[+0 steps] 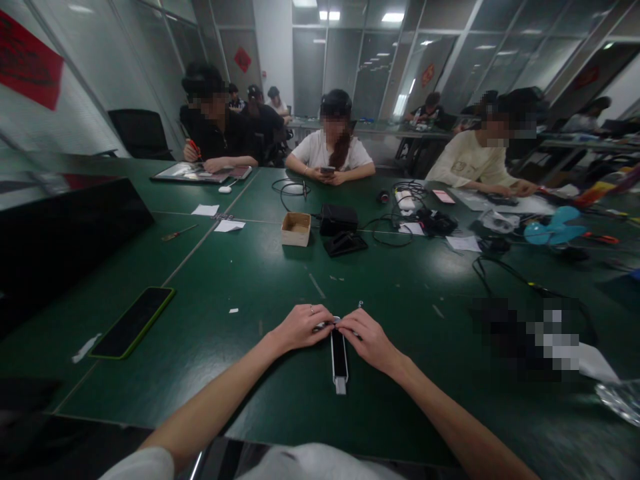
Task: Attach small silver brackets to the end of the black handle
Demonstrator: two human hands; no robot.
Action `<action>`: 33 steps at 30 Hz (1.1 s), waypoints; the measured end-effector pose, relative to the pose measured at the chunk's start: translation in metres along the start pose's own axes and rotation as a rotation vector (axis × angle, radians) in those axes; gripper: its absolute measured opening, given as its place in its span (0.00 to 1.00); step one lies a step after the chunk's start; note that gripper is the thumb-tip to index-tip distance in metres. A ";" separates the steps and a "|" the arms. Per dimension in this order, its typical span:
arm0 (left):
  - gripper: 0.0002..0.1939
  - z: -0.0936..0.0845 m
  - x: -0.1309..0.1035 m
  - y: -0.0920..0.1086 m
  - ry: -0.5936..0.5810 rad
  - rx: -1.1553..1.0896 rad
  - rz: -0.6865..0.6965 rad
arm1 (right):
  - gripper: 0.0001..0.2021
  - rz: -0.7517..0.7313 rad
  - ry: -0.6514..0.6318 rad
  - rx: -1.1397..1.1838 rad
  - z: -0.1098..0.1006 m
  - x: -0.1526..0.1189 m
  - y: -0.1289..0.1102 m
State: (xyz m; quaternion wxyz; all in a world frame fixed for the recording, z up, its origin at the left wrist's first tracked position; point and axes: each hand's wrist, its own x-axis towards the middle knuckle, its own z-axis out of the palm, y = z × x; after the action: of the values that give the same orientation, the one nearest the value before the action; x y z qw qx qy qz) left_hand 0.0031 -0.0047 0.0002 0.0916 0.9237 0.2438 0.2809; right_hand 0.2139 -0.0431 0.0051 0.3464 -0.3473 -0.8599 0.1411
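Observation:
A slim black stick with a white rim (339, 357) lies on the green table right in front of me, and a flat pale tab juts from its near end. My left hand (305, 327) is closed, its fingertips pinched at the stick's far end. From the other side my right hand (367, 337) is closed too, its fingers pressed on that same end. The fingertips of both hands nearly meet and cover most of the far end. A tiny shiny metal piece (360, 305) is just beyond my right hand.
A phone with a green edge (133, 323) lies to the left, below a screwdriver (180, 232). Ahead stand a small open box (296, 230) and a black case (339, 219). Cables and a blue fan (555, 227) crowd the right. Several people sit across the table (240, 267).

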 end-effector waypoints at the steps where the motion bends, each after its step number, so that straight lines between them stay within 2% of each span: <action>1: 0.09 0.001 0.000 0.001 0.003 -0.003 0.010 | 0.08 -0.016 0.016 0.003 0.000 0.000 -0.001; 8: 0.09 0.001 0.001 0.003 0.008 -0.024 0.025 | 0.07 -0.043 0.078 0.022 0.001 0.001 -0.001; 18: 0.09 -0.002 0.001 0.004 -0.032 -0.103 -0.007 | 0.09 -0.017 0.086 0.056 0.008 -0.002 0.002; 33: 0.09 0.002 -0.001 0.001 -0.011 -0.102 -0.006 | 0.09 -0.010 0.088 0.070 0.008 -0.001 -0.001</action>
State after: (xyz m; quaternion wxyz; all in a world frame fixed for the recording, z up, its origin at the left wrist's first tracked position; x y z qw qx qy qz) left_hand 0.0039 -0.0060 -0.0015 0.1407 0.9186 0.2315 0.2876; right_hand 0.2080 -0.0444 -0.0007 0.3965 -0.3366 -0.8400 0.1542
